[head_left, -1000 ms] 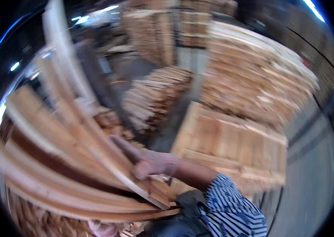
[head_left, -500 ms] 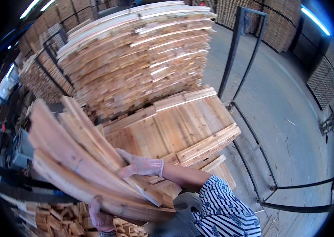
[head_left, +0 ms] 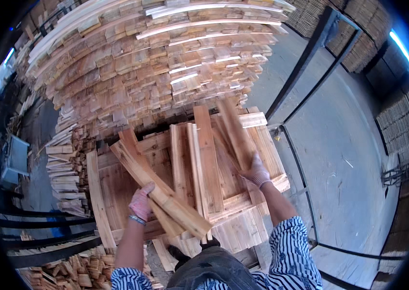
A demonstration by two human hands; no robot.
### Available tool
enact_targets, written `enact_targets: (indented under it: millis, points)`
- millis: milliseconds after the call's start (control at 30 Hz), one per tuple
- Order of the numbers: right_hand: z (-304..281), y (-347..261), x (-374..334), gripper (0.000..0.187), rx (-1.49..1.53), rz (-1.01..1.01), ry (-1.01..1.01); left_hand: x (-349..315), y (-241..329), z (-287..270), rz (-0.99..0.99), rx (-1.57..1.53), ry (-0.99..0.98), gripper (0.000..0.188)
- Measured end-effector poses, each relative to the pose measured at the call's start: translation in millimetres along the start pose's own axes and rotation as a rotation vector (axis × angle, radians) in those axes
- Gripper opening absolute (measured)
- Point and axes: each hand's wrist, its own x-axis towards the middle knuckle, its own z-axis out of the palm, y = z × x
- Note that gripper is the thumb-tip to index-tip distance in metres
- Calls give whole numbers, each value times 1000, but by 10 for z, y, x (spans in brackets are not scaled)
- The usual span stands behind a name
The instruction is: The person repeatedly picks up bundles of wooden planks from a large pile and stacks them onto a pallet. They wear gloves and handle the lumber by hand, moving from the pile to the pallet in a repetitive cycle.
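My left hand [head_left: 140,203], in a pale work glove, closes on the edge of two long wooden boards [head_left: 168,193] that cross each other at a slant. My right hand [head_left: 256,172], gloved too, grips the lower part of another wooden board [head_left: 236,128], blurred by motion, above the right side of the low stack. Between my hands several loose boards [head_left: 208,159] lie spread lengthwise over the stack. Underneath is a low stack of planks [head_left: 110,193], its top layer partly covered. My right fingers are partly hidden behind the board.
A tall pile of planks [head_left: 132,72] stands just beyond the low stack. Black metal frames [head_left: 306,63] rise at the right, above a grey floor [head_left: 344,145]. Short wood pieces [head_left: 76,270] lie at lower left. A grey box [head_left: 15,157] stands far left.
The bundle of boards held at the left has moved right over the low stack and is now spread apart. My hands have separated, the right one shifting right and the left one upward.
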Motion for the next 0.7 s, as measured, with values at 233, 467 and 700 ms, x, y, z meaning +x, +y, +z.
enact_targets:
  millis: [233,467,700]
  points:
    - [132,19,138,98,-380,112,-17,49,-75,-1044,23,85,206,66]
    - [1160,-1516,-691,92,179,-471,-63,255,-143,-969,12,1079,719,113]
    - [1971,-2189,-864,92,-298,-111,26,127,60,-899,37,1058,709,113]
